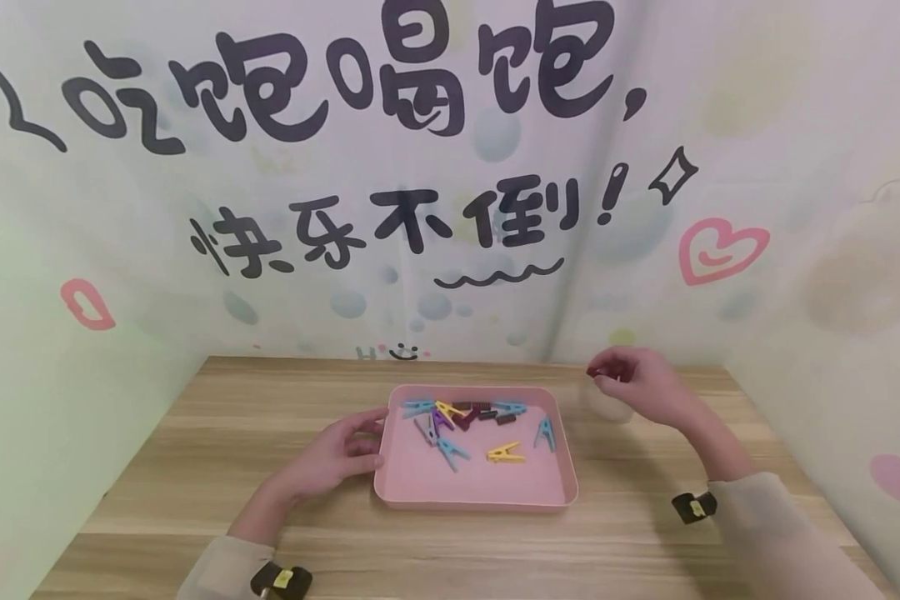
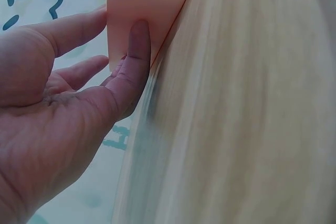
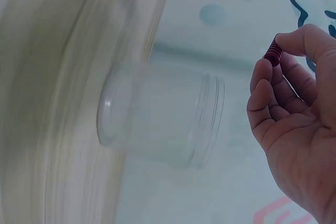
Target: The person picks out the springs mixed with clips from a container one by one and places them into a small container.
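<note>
My right hand (image 1: 645,387) pinches a small dark red ribbed piece, like a coil spring (image 3: 273,53), between thumb and fingers. It hovers above the mouth of a clear jar (image 3: 157,114), which stands upright on the table to the right of a pink tray (image 1: 427,485). At the tray's left side, my left hand (image 1: 326,458) touches the outer wall with spread fingertips. Inside the tray lie a yellow clothespin (image 1: 505,454), a blue clothespin (image 1: 451,453) and several more. Dark ribbed pieces (image 1: 506,420) lie among them toward the back.
A wood-grain table (image 1: 450,550) carries the tray and jar. Behind it hangs a white printed backdrop (image 1: 330,321) that meets the table's back edge. Pale walls flank the table on both sides.
</note>
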Action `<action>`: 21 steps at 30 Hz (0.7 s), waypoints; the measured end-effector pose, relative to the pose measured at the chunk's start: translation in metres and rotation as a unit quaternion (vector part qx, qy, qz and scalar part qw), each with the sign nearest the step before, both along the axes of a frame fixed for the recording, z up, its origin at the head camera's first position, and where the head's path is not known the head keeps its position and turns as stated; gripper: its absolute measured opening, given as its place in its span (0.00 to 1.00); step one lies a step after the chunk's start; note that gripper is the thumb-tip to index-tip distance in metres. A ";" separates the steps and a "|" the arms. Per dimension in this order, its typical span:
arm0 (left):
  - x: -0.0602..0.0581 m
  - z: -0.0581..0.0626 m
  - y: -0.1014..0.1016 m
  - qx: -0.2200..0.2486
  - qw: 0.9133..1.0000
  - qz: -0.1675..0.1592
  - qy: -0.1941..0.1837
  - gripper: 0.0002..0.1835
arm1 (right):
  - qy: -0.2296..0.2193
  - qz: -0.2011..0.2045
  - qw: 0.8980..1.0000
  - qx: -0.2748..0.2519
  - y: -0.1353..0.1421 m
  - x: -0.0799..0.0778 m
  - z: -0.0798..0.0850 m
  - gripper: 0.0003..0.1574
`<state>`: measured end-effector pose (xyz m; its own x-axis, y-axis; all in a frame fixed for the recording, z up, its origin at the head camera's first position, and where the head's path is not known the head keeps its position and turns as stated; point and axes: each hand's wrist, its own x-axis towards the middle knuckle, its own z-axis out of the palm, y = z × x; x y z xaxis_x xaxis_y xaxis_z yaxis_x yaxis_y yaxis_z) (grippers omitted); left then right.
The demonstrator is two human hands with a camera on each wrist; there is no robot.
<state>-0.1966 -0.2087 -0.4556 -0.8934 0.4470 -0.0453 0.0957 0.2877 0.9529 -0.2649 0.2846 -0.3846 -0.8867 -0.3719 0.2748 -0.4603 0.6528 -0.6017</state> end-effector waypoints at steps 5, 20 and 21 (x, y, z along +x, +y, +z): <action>0.000 0.000 0.000 0.002 1.000 0.000 -0.001 0.39 | 0.004 -0.028 0.999 0.015 0.015 -0.005 0.004 0.09; -0.001 -0.001 -0.002 0.018 1.000 -0.009 -0.009 0.40 | 0.000 -0.070 0.996 0.059 0.039 -0.022 0.001 0.09; 0.000 -0.001 -0.002 0.017 1.000 -0.010 -0.009 0.40 | 0.001 -0.072 0.996 0.060 0.040 -0.023 0.000 0.09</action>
